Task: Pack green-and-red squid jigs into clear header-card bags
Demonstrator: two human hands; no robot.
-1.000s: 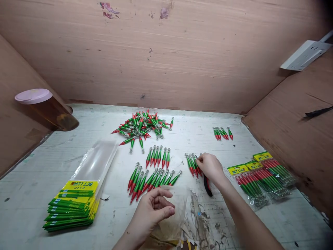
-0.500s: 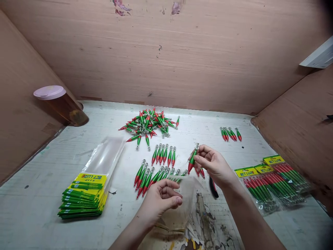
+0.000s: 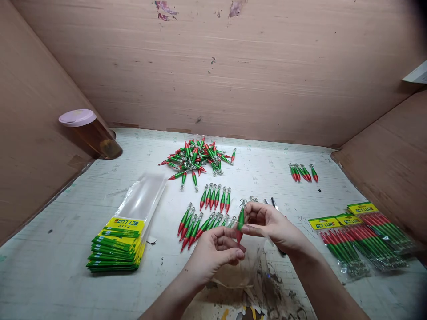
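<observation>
Between the thumb and fingers of my right hand (image 3: 273, 224) is a green and red fishing lure (image 3: 241, 221), upright, red tip down, hooks up. Its red end overlaps the mouth of a clear plastic bag (image 3: 240, 266). The bag's upper edge is pinched in my left hand (image 3: 220, 251), near the lure's tip. Just beyond my hands, several matching lures (image 3: 190, 229) lie side by side, some partly hidden by my left hand. Another row of lures (image 3: 215, 198) is behind them. Pliers (image 3: 274, 203) lie partly hidden under my right hand.
A pile of lures (image 3: 200, 158) sits at the back. To the left is a stack of labelled bags (image 3: 115, 246), with a lidded jar (image 3: 96, 138) behind it. Filled packs (image 3: 340, 249) and a few loose lures (image 3: 303, 173) lie on the right. Cardboard walls (image 3: 213, 89) surround the table.
My right hand has brought the lure down and left to the bag's mouth, close to my left hand. The view has shifted slightly, and the pliers' tips now show.
</observation>
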